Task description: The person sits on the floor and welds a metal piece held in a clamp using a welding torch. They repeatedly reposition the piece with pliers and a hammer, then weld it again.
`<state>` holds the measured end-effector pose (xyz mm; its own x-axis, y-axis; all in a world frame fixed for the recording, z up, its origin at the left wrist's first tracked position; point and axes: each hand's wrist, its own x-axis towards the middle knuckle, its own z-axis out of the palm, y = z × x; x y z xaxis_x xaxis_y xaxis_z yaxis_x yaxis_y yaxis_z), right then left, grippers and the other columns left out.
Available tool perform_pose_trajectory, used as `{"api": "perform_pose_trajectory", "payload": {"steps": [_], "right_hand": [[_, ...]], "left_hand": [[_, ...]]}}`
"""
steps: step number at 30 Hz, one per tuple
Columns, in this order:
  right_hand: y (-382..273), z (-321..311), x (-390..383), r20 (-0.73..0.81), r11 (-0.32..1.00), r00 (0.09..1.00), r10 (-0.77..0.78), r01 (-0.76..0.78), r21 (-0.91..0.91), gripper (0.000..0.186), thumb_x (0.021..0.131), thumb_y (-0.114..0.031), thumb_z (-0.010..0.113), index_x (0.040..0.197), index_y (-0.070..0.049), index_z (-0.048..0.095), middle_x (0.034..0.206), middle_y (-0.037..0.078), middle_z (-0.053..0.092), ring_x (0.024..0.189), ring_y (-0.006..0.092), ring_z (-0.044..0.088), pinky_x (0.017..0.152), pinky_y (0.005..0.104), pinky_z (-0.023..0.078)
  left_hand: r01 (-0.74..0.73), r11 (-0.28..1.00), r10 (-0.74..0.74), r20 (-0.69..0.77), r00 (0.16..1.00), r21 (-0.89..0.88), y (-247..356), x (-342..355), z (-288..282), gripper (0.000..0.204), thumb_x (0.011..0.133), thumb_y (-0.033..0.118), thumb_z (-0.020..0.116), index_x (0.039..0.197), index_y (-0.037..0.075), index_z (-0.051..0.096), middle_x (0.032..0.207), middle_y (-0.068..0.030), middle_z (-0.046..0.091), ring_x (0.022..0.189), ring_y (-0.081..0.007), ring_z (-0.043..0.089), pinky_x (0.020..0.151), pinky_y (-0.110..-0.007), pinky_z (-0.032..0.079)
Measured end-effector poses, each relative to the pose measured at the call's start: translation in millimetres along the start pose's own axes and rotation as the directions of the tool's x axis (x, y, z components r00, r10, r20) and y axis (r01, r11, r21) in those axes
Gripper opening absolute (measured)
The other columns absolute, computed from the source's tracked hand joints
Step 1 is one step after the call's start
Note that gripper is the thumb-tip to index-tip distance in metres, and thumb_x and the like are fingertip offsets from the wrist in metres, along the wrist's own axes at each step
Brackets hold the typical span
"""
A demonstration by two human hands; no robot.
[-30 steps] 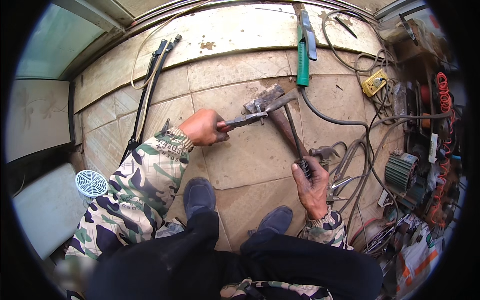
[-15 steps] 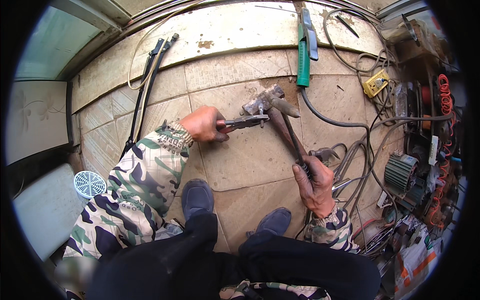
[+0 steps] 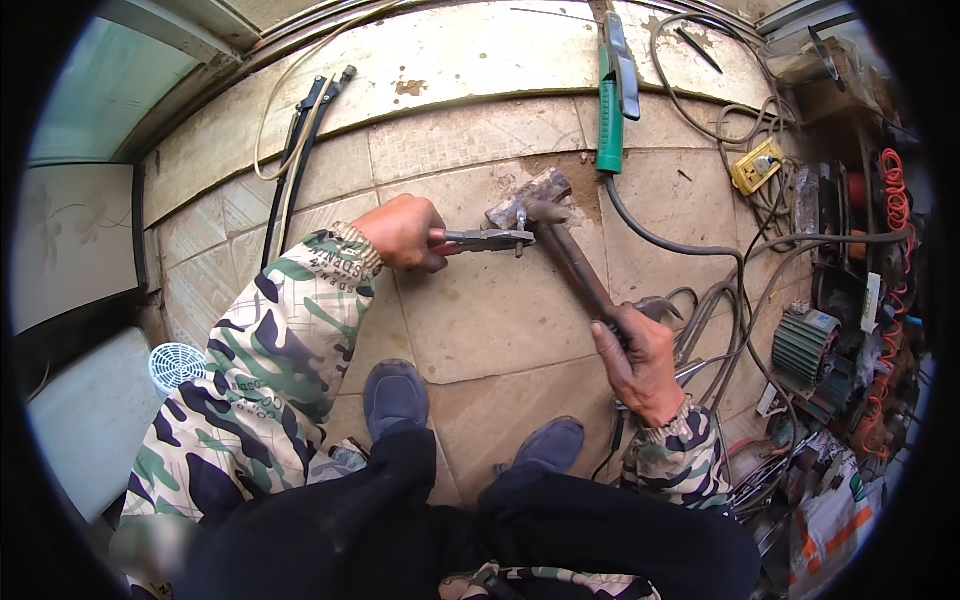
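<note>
- From where I stand, the hammer head [image 3: 548,212] is a smear, its edges lost in blur, partly masking the metal block [image 3: 541,188].
- The metal bit [image 3: 521,217] at the nose of the pliers [image 3: 485,241] is too small to make out.
- The left hand [image 3: 405,232] hides most of the pliers' grips.
- The right hand [image 3: 645,362] covers the handle's end and part of a claw hammer [image 3: 661,307].
- A camouflage sleeve [image 3: 275,370] overlaps the white strainer [image 3: 176,366] and hides the black stand's [image 3: 283,190] lower end.
- The dark rim cuts off a plastic bag [image 3: 835,535].

The tiled floor [image 3: 485,325] bears dark cables [image 3: 690,253] — and a metal block [image 3: 545,187].
</note>
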<state>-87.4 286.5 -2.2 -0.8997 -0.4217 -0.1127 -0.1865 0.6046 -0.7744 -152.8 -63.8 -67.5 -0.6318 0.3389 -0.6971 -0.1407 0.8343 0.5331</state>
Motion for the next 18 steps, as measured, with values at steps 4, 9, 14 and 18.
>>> {"api": "perform_pose_trajectory", "payload": {"steps": [4, 9, 14, 18], "right_hand": [[0, 4, 2, 0.028, 0.998, 0.998, 0.051, -0.050, -0.039, 0.014, 0.091, -0.008, 0.073, 0.098, 0.002, 0.067, 0.078, 0.021, 0.065, 0.069, 0.0369, 0.067, 0.061, 0.0394, 0.051], [10, 15, 4, 0.048, 0.993, 0.993, 0.112, -0.111, -0.031, 0.017, 0.093, -0.011, 0.071, 0.101, 0.004, 0.067, 0.072, 0.019, 0.062, 0.063, 0.0328, 0.064, 0.058, 0.0388, 0.049], [-1, 11, -11, 0.050, 0.863, 0.936, 0.348, -0.341, 0.372, 0.020, 0.101, -0.016, 0.068, 0.099, 0.003, 0.068, 0.066, 0.004, 0.059, 0.057, 0.0099, 0.057, 0.052, 0.0285, 0.045], [3, 28, -13, 0.103, 0.730, 0.913, 0.396, -0.381, 0.568, 0.025, 0.104, -0.021, 0.065, 0.093, 0.002, 0.065, 0.067, 0.001, 0.059, 0.056, 0.0079, 0.055, 0.051, 0.0245, 0.043]], "left_hand": [[0.018, 1.000, -0.018, -0.010, 1.000, 0.012, -5, -6, -2, 0.024, 0.079, 0.022, 0.082, 0.091, 0.002, 0.077, 0.071, -0.0131, 0.070, 0.062, -0.0236, 0.066, 0.062, -0.038, 0.052], [0.007, 1.000, -0.007, 0.011, 1.000, -0.023, -3, -3, 2, 0.024, 0.079, 0.021, 0.084, 0.093, 0.002, 0.077, 0.071, -0.0113, 0.070, 0.063, -0.0188, 0.064, 0.062, -0.036, 0.052], [0.030, 0.942, 0.021, 0.147, 0.989, -0.334, -4, -2, 19, 0.022, 0.082, 0.017, 0.086, 0.085, 0.002, 0.071, 0.074, -0.0050, 0.071, 0.062, -0.0128, 0.065, 0.059, -0.031, 0.054], [0.138, 0.373, 0.219, 0.231, 0.948, -0.918, -4, -15, 66, 0.026, 0.083, 0.013, 0.085, 0.088, 0.003, 0.062, 0.074, -0.0073, 0.065, 0.062, -0.0190, 0.068, 0.057, -0.034, 0.057]]}}
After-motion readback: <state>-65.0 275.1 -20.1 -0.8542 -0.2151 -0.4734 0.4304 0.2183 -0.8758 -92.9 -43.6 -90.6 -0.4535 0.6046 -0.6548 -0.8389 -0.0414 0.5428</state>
